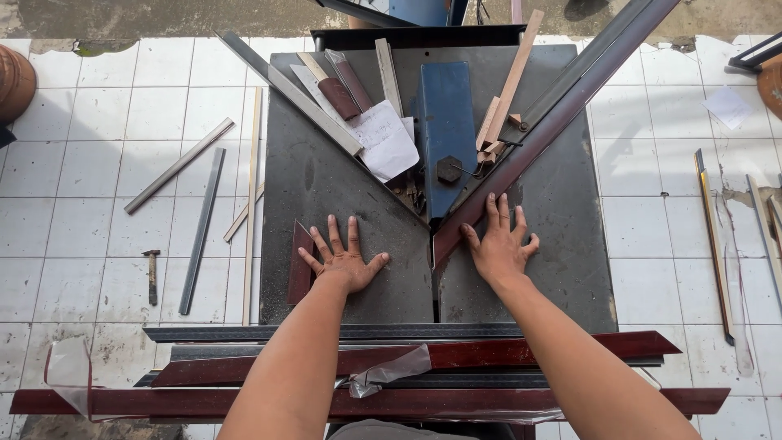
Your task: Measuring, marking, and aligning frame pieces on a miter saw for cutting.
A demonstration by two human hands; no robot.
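While spread flat on the surface (326,187), left hand (344,262) beside a small offcut (300,262), right hand (498,246) pressing the long strip (554,122) slanting far-right.

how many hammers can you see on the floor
1: a small hammer lies on the white tiled floor, left of the saw table, beside long metal strips. Others may be hidden.

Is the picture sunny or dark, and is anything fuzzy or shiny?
In the head view, soft even daylight, no hard shadows; faint shade only under the left hand and right hand. Everything looks sharp, even the hammer on the floor tiles. Mild shine on the metal strip, and the table edges lean a little outward from the wide lens.
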